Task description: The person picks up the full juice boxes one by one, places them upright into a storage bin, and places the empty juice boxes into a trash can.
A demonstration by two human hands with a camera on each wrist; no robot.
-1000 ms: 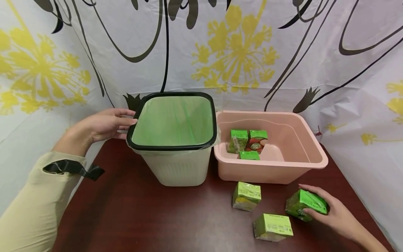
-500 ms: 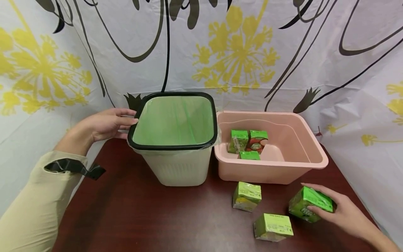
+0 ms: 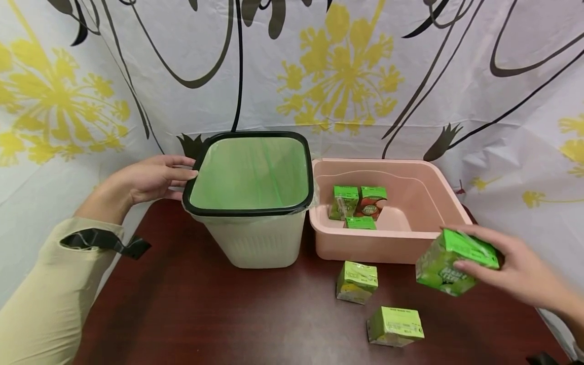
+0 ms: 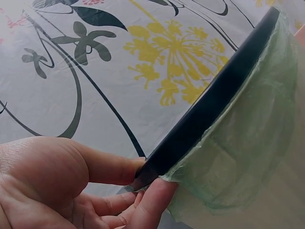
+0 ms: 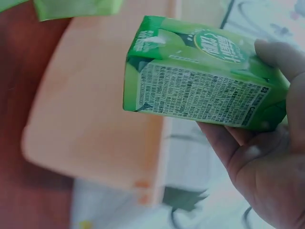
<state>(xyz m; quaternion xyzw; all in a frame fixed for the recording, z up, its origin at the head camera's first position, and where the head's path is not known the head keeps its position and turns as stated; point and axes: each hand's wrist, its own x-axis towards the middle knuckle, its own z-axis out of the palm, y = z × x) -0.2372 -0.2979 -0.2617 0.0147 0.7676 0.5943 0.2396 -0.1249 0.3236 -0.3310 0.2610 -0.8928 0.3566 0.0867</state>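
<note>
My right hand [image 3: 511, 263] holds a green juice box [image 3: 456, 261] up off the table, in front of the pink tub's right corner. In the right wrist view the juice box [image 5: 200, 71] shows its printed side panel, with thumb and fingers around one end. My left hand [image 3: 157, 178] pinches the black rim of the lined trash bin [image 3: 260, 243] at its left side. Up close in the left wrist view, the thumb lies on the rim [image 4: 205, 105] and fingers press below it by the green bag [image 4: 238, 157].
The pink tub [image 3: 365, 248] stands right of the bin with several juice boxes inside, among them a red-fronted one [image 3: 371, 203]. Two lighter green boxes, one near the tub [image 3: 357, 282] and one closer to me [image 3: 395, 326], stand on the dark red table [image 3: 205, 314].
My right hand has lifted the green juice box from the table, upward and slightly right, tilting it. My left hand stays at the bin's rim.
</note>
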